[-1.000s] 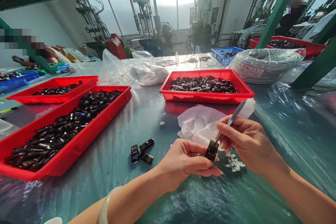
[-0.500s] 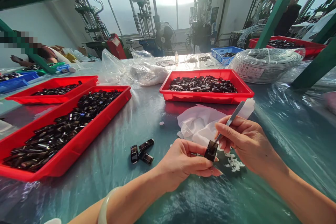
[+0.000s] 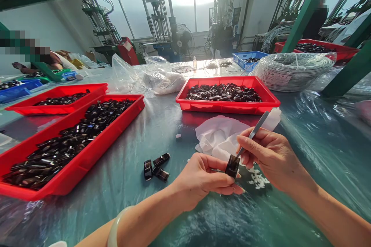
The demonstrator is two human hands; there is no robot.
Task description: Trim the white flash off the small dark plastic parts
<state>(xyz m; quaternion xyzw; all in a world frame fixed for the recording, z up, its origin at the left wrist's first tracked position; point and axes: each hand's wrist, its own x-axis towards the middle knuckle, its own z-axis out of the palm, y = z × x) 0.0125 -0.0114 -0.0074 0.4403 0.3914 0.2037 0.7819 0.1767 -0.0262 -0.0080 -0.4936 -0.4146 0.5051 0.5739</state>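
Observation:
My left hand (image 3: 207, 177) pinches a dark, see-through plastic part (image 3: 232, 166) between thumb and fingers. My right hand (image 3: 265, 154) grips slim grey tweezers (image 3: 257, 126) like a pen, their lower end touching or nearly touching the top edge of the part. Fingers hide the exact tip. Small white bits (image 3: 257, 179) lie on the table just under my right hand. Behind both hands is a crumpled white cloth or sheet (image 3: 216, 135). Three similar dark parts (image 3: 156, 166) rest left of my left hand.
Red trays filled with dark parts stand at left (image 3: 107, 133), farther left (image 3: 100, 88) and ahead (image 3: 228, 107). A wrapped cable coil (image 3: 292, 73) sits at right near green posts (image 3: 307, 11). Clear plastic bags (image 3: 162, 79) lie behind. People are at the far left and far right.
Both hands hold nearly the same pose, with the part and the tweezers barely shifted. The person at the far right has moved a little.

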